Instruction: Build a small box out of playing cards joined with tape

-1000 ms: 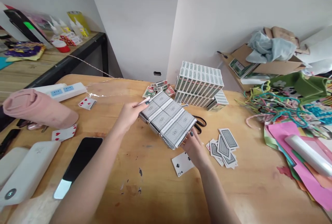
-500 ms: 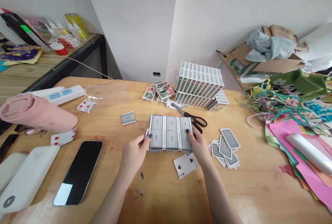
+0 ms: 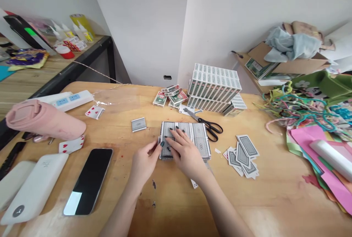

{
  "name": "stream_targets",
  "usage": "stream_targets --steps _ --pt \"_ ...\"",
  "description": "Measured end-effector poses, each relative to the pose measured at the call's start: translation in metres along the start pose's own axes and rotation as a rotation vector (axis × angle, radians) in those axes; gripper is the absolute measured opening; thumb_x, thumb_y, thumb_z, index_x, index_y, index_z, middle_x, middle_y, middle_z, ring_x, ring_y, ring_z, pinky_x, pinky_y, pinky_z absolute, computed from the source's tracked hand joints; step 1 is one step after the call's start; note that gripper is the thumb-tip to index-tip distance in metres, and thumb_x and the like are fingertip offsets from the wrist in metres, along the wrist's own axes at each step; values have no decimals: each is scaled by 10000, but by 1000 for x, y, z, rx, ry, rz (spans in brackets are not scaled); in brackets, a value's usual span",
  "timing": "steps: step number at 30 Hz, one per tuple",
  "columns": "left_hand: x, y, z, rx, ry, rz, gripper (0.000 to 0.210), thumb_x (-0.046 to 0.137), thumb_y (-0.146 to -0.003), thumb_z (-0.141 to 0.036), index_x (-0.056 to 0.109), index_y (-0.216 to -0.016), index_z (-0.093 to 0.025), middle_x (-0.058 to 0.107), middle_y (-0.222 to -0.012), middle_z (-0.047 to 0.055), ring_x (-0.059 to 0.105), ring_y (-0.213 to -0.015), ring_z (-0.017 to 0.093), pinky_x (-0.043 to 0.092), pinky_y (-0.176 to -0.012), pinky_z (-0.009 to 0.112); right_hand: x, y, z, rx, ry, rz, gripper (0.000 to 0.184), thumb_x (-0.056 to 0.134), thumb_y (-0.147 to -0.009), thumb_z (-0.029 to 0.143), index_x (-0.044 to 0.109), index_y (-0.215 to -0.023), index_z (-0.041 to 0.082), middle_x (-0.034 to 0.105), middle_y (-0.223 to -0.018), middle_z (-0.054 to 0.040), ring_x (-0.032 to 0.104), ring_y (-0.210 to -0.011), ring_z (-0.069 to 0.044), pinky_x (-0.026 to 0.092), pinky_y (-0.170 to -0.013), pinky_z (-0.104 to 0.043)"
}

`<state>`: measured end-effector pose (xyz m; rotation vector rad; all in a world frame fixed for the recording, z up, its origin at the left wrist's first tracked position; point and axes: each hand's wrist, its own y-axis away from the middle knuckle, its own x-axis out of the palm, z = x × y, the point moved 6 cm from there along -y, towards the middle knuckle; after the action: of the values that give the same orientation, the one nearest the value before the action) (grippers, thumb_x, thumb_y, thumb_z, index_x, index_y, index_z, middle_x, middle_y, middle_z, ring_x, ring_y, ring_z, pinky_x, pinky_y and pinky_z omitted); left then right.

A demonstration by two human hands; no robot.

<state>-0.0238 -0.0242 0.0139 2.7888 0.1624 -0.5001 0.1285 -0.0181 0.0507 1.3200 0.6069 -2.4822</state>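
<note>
left fingers (image 3: pixel 157 150) pinch the card block (image 3: pixel 200 139); right fingers (image 3: pixel 180 140) lie spread across it; pale-blue cloth (image 3: pixel 293 45) tops a cardboard box (image 3: pixel 312 65).

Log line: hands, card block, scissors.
left hand: touching card block's left edge | right hand: spread over its top | scissors: near card block's far right corner

Right of the phone (image 3: pixel 89 178), a partly covered playing card (image 3: pixel 194 183) shows a 2. Red hearts mark a bent card (image 3: pixel 94 112) beyond the phone and a flat card (image 3: pixel 70 145) to its upper left. Print on the stacked boxes (image 3: pixel 213 86), far right beyond it, is too small to read.
</note>
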Motion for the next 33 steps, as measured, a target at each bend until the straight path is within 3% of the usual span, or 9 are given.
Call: stream_targets --steps 5,9,18,26,33 --pt "5 0 10 -201 465 94 377 661 -725 -442 737 -943 -144 749 -957 70 678 -910 242 518 -862 350 9 -3 -5 2 79 -13 347 433 -922 204 623 -1212 203 543 -1374 -73 436 -1325 -276 395 -1090 -488" --pt "7 -1 12 -237 589 93 410 756 -649 -385 734 -998 -171 740 -1019 66 658 -998 245 500 -914 363 9 -3 -5 10 95 -5 351 430 -920 200 631 -1208 204 542 -1376 -65 439 -1322 -274 390 -1096 -480" --pt "9 -7 12 -231 497 132 405 726 -707 -357 716 -1063 -164 737 -1046 69 658 -1009 242 516 -883 322 8 -4 -1 16 110 1 362 401 -929 214 630 -1210 200 537 -1381 -62 441 -1319 -284 377 -1104 -476" --pt "4 -9 5 -145 345 79 352 638 -783 -317 696 -1102 -180 705 -1136 59 638 -1080 230 502 -923 319 7 -4 -1 17 114 -15 353 405 -929 213 634 -1198 211 547 -1372 -58 463 -1302 -280 381 -1101 -477" --pt "8 -9 2 -197 345 116 374 657 -755 -301 690 -1101 -163 691 -1164 72 667 -1013 229 537 -852 312 6 -4 0 21 110 -21 357 417 -923 208 629 -1210 206 550 -1369 -63 463 -1302 -281 378 -1103 -479"
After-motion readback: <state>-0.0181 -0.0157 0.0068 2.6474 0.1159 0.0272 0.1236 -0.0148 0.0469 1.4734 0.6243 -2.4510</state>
